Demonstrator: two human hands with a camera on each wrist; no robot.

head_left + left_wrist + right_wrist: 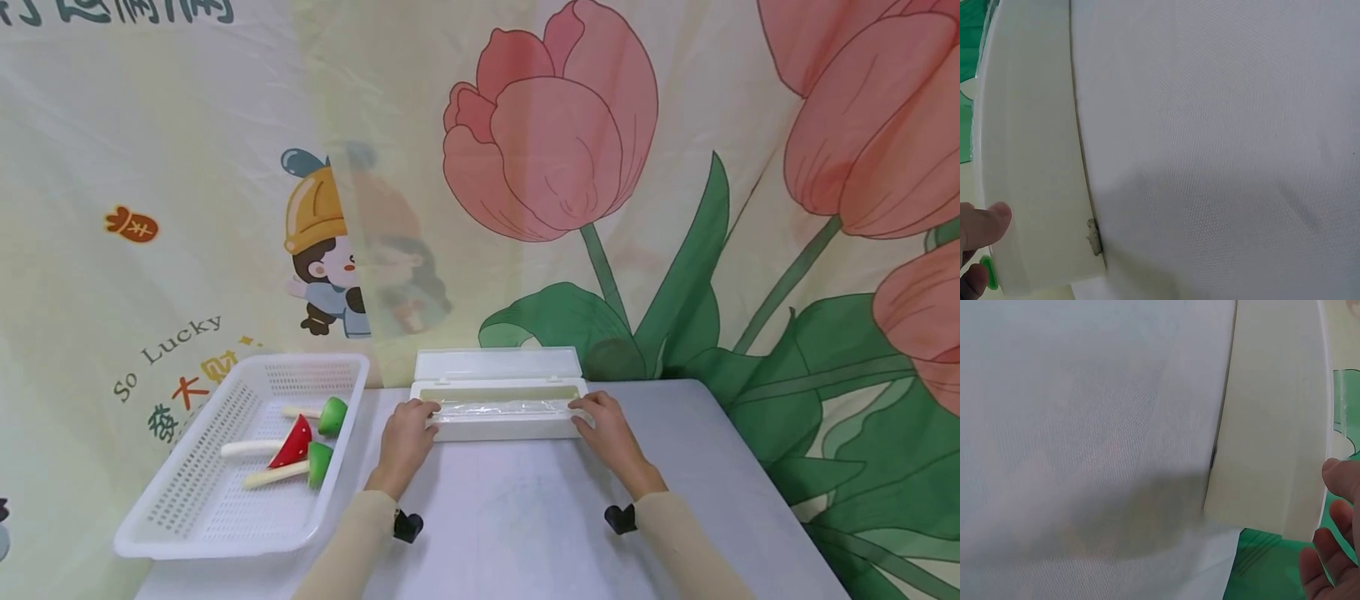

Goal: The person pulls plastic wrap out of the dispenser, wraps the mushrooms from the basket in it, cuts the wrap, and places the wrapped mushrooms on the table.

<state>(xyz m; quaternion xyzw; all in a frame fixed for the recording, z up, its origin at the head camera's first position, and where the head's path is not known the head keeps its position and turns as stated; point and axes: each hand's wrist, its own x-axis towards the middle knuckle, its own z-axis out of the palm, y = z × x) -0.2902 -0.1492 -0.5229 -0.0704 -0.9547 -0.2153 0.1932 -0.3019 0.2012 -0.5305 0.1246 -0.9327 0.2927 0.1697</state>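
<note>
A long white cling film dispenser (506,429) lies across the back of the table with its lid (498,364) raised behind it. A crinkled, clear strip of cling film (502,407) spans its opening. At the left end of the strip, my left hand (405,437) pinches the film, its thumb lying over the dispenser's front rim in the left wrist view. A small green slider (989,272) shows beside those fingers. My right hand (611,433) pinches the film's other end, thumb tip right at the rim, the other fingers curled beside the dispenser's end.
To the left stands a white perforated basket (180,533) holding two green-capped toy pieces (318,465) with pale stems and a red one with white dots (292,442). A white cloth covers the table (510,517). Behind it hangs a printed tulip curtain (555,150).
</note>
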